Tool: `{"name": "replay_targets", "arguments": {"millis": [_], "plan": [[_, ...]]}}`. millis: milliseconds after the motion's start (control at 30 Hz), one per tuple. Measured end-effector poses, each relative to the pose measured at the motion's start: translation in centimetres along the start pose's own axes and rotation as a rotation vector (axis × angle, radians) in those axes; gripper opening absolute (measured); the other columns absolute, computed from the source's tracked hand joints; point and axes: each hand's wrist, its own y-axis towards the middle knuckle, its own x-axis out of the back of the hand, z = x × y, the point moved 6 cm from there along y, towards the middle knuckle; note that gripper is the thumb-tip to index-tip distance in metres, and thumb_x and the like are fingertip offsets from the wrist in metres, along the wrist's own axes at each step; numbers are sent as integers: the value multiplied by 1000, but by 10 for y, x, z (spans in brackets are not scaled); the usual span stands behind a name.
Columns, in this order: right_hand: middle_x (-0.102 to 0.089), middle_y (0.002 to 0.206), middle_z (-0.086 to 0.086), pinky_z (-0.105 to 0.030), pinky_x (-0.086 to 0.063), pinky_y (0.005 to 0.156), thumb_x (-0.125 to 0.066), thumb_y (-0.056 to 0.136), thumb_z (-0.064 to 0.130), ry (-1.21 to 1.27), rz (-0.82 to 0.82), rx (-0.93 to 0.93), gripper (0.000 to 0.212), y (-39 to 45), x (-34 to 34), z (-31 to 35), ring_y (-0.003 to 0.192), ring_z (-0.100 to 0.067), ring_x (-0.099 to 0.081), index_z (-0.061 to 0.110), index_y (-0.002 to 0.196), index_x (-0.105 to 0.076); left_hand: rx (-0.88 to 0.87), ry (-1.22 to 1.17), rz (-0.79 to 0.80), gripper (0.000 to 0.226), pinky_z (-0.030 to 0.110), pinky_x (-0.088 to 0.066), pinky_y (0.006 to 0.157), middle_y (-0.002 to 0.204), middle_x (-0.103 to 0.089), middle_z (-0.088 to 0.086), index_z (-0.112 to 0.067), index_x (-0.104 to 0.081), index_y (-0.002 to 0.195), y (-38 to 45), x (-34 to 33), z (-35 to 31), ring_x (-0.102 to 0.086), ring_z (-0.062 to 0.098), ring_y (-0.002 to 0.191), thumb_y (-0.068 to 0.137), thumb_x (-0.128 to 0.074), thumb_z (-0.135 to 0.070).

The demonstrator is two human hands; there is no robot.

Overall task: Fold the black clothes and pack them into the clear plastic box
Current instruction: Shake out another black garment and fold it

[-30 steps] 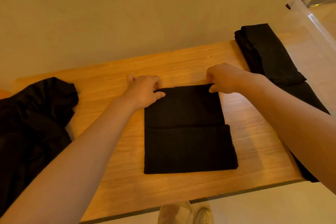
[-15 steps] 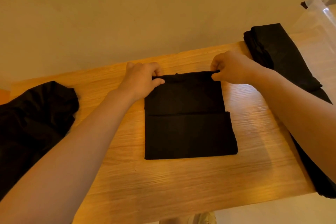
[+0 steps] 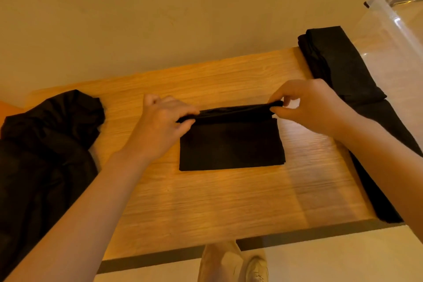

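A folded black garment (image 3: pixel 231 144) lies in the middle of the wooden table (image 3: pixel 206 201). My left hand (image 3: pixel 160 126) pinches its far left corner and my right hand (image 3: pixel 309 105) pinches its far right corner. The far edge is lifted off the table and curls toward me over the lower part. A stack of folded black clothes (image 3: pixel 338 68) rests at the table's right end. The clear plastic box (image 3: pixel 393 36) stands just beyond that stack at the right edge of the view.
A loose heap of unfolded black clothes (image 3: pixel 45 149) covers the table's left end. The table's dark front edge (image 3: pixel 229 252) runs below my arms, with my shoes (image 3: pixel 233 265) on the pale floor under it. A plain wall rises behind the table.
Both hands have raised the garment's far edge and drawn it toward me, so the visible flat part is shorter. The camera view has tilted down, showing the front edge and shoes again.
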Motion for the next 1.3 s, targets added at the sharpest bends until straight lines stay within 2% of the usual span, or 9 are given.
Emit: {"name": "replay_targets", "arguments": {"millis": [233,433,567,667,800,933,1033,1133,1300], "plan": [[-67,98,2,-37,-54,77,-66,80,21,-32,-214,175,20,-62,-28,7,87,-10,-60,15,99,-72,48,90,-80,11,33,-18,78,95,-68,-13,-24,-71,90,-55,-13,-18,-56,6,92,83,-63,-26],[-67,100,-1,-44,-52,72,-65,82,23,-86,-238,215,20,-86,-55,0,89,-21,-63,12,96,-72,95,146,-108,10,32,-15,79,97,-67,-12,-25,-73,88,-80,-28,-27,-55,10,97,81,-65,-24],[-68,100,-3,-45,-52,67,-64,83,23,-148,-242,242,20,-95,-64,-4,88,-23,-64,12,97,-73,104,175,-94,12,33,-14,79,98,-67,-12,-26,-73,89,-88,-34,-25,-54,9,98,82,-63,-27],[-68,101,-2,-44,-52,70,-57,89,36,-138,-227,239,29,-98,-66,-6,90,-21,-63,13,96,-72,105,179,-88,12,35,-18,78,99,-66,-13,-26,-73,87,-91,-34,-28,-55,12,99,83,-62,-29],[-67,103,-1,-41,-51,76,-50,94,40,-45,-331,203,36,-93,-56,1,95,-17,-61,12,97,-72,127,128,-206,13,36,-20,80,98,-66,-12,-24,-72,82,-78,-25,-37,-56,11,97,87,-61,-28],[-56,132,-8,-35,-44,100,-47,98,27,-27,-428,147,34,-61,-59,22,121,-23,-50,8,122,-61,242,81,-213,31,33,-22,97,127,-60,-1,-16,-66,115,-38,-37,-42,-51,15,120,99,-44,-32],[-31,154,-6,-34,-22,116,-36,101,34,-52,-292,75,49,-33,-86,32,143,-22,-25,11,144,-40,323,55,8,51,32,-10,115,157,-26,0,-16,-35,147,-13,-69,-45,-17,13,146,103,-24,-40],[-18,159,-5,-35,-6,120,-18,101,44,-189,-148,1,58,-31,-116,21,147,-17,-9,16,151,-23,367,158,191,59,33,2,120,162,-3,-3,-20,-7,154,-20,-102,-32,6,9,147,102,-11,-47],[-9,160,1,-39,-4,120,-11,98,57,-339,-113,-118,68,-48,-125,4,147,-11,-2,17,153,-12,396,281,233,73,37,4,120,162,2,-1,-21,-2,154,-33,-112,-21,9,13,148,92,0,-59]]}}
